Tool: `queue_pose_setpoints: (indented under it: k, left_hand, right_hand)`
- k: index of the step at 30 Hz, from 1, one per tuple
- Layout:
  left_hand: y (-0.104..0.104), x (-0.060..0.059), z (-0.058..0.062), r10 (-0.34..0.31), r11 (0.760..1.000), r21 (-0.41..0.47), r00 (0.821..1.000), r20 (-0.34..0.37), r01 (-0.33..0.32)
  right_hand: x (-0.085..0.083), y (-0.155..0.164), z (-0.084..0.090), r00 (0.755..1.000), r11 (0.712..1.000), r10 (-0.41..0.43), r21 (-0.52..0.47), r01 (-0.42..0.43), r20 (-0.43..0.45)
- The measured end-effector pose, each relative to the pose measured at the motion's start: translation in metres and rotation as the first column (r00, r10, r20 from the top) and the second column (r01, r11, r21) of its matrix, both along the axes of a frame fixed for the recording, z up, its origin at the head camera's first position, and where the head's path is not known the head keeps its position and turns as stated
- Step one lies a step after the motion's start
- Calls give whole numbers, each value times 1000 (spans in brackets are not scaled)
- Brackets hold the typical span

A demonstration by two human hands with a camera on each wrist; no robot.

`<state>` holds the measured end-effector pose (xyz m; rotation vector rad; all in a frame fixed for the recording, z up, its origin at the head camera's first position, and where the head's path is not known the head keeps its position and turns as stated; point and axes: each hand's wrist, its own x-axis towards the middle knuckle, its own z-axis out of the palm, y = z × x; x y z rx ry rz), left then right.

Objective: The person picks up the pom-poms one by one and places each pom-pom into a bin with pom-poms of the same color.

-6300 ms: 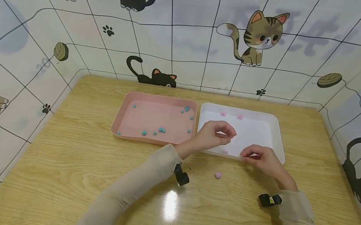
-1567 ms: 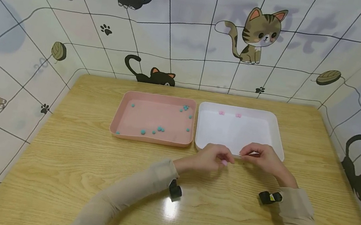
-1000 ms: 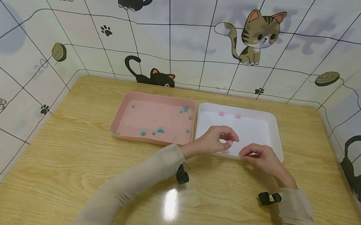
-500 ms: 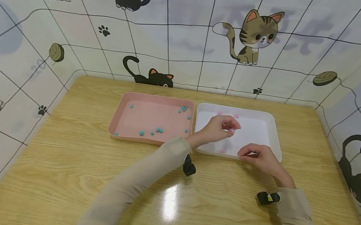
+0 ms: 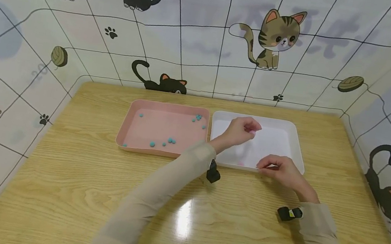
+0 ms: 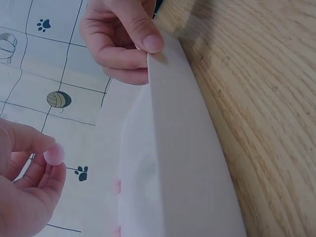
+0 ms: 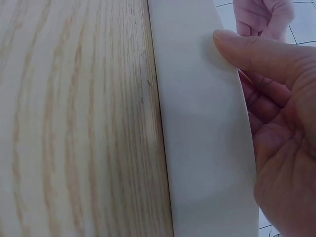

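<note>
My left hand [image 5: 237, 131] is over the back part of the white tray [image 5: 280, 141], seen in the head view. Between its thumb and fingers it pinches a small pink ball [image 6: 54, 154], clearest in the left wrist view. My right hand [image 5: 282, 171] grips the tray's front wall, thumb [image 7: 237, 49] on the outside and fingers curled inside. A pale pink spot [image 5: 241, 164] shows inside the tray by the front wall. Small pink pieces [image 6: 117, 186] show past the tray's edge in the left wrist view; in the head view my left hand covers that back area.
Left of the white tray stands a pink tray [image 5: 149, 125] with several small teal balls [image 5: 152, 144] scattered in it. Both trays sit on a wooden table [image 5: 70, 171]. A cat-patterned cloth [image 5: 206, 47] encloses the back and sides.
The pink ball lay on the table before the white tray; my left hand picked it up and carried it over the tray toward the back. My right hand keeps its hold.
</note>
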<state>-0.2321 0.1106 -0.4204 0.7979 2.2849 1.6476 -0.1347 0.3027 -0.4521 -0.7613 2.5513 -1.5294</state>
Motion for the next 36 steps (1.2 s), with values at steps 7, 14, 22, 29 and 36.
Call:
queue_pose_setpoints:
  k: [7, 14, 22, 29, 36]
  left_hand:
    - [5, -2, 1, 44, 999, 25, 997, 56, -46]
    - [6, -1, 3, 63, 997, 37, 994, 85, -66]
    - [-2, -1, -1, 72, 997, 8, 995, 71, -73]
    - [-11, 7, 4, 52, 997, -56, 998, 24, -51]
    - [-22, 20, 5, 72, 993, -93, 997, -42, -76]
  right_hand:
    - [-1, -1, 0, 1000, 1000, -11, 11, 11, 10]
    - [-2, 1, 0, 999, 1000, -21, 19, 20, 26]
    - [-3, -1, 1, 999, 998, -29, 54, 28, 18]
    - [-2, 0, 3, 998, 997, -57, 47, 55, 41]
    - [10, -16, 27, 984, 982, -163, 87, 169, -75]
